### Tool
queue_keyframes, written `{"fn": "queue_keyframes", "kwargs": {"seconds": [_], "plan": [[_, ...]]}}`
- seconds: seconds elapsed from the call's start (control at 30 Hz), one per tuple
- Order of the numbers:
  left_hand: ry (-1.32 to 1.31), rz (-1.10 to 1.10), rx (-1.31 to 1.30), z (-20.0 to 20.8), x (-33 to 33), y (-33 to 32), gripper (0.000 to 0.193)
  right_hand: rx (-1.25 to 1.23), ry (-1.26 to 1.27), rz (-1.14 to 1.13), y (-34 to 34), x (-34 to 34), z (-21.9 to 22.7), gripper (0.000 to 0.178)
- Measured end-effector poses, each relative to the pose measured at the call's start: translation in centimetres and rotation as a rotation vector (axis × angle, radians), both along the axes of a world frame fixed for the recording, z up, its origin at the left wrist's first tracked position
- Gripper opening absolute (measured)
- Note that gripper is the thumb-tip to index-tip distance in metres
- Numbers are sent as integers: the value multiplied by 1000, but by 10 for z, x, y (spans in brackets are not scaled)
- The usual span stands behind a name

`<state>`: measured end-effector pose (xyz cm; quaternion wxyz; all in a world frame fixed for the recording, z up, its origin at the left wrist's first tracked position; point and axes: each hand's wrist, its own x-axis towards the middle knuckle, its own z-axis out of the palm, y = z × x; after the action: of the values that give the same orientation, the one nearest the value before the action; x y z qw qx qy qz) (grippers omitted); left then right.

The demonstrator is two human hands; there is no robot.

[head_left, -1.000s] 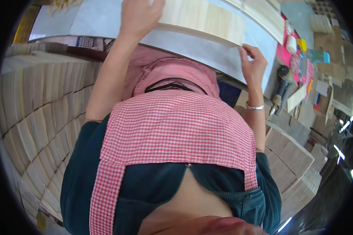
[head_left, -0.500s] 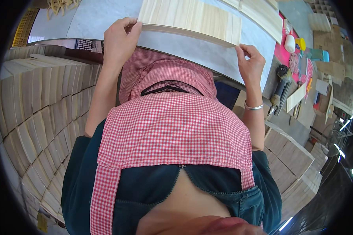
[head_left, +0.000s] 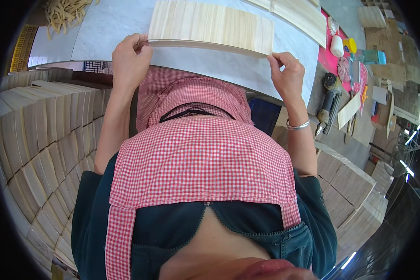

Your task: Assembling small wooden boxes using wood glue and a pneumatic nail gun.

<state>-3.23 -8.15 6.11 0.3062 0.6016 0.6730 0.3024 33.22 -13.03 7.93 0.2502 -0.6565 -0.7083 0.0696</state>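
Observation:
A pale wooden board (head_left: 210, 27) with striped grain lies across the white worktable (head_left: 98, 35), its long near edge facing me. At its near left corner, my left hand (head_left: 131, 59) is closed, pinching the edge between thumb and fingers. My right hand (head_left: 287, 73), below a silver bangle, pinches the near right corner in the same way. Whether the board rests fully on the table or is slightly lifted, I cannot tell.
More wooden boards (head_left: 298, 21) lie at the far right of the table. Rubber bands (head_left: 65, 13) sit at the far left. On the right are a nail gun (head_left: 329, 102), a white bottle (head_left: 337, 46) and a yellow tub (head_left: 349, 45). Stacked wood (head_left: 46, 135) rises at left.
Both hands still pinch the board's near corners. The board, hands and table all appear shifted slightly left and lower in the picture, as the view has moved.

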Motion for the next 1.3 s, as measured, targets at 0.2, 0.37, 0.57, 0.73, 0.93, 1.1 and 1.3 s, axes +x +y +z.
{"fn": "queue_keyframes", "kwargs": {"seconds": [0.2, 0.37, 0.57, 0.73, 0.93, 1.1, 1.3], "plan": [[493, -66, 205, 18, 3, 8, 44, -160, 287, -43, 6, 26, 0, 11], [407, -517, 571, 47, 83, 25, 40, 218, 345, -155, 34, 18, -2, 13], [386, -778, 656, 10, 172, 57, 49, 198, 305, -277, 68, 1, -23, 17], [427, -883, 429, 13, 185, 68, 45, 134, 297, -309, 74, -2, -26, 17], [315, -870, 564, -2, 184, 73, 43, 158, 334, -348, 75, -7, -30, 16], [245, -849, 610, -7, 183, 74, 42, 169, 421, -380, 75, -10, -32, 14], [190, -843, 658, -9, 183, 75, 44, 206, 353, -377, 74, -11, -32, 13]]}}
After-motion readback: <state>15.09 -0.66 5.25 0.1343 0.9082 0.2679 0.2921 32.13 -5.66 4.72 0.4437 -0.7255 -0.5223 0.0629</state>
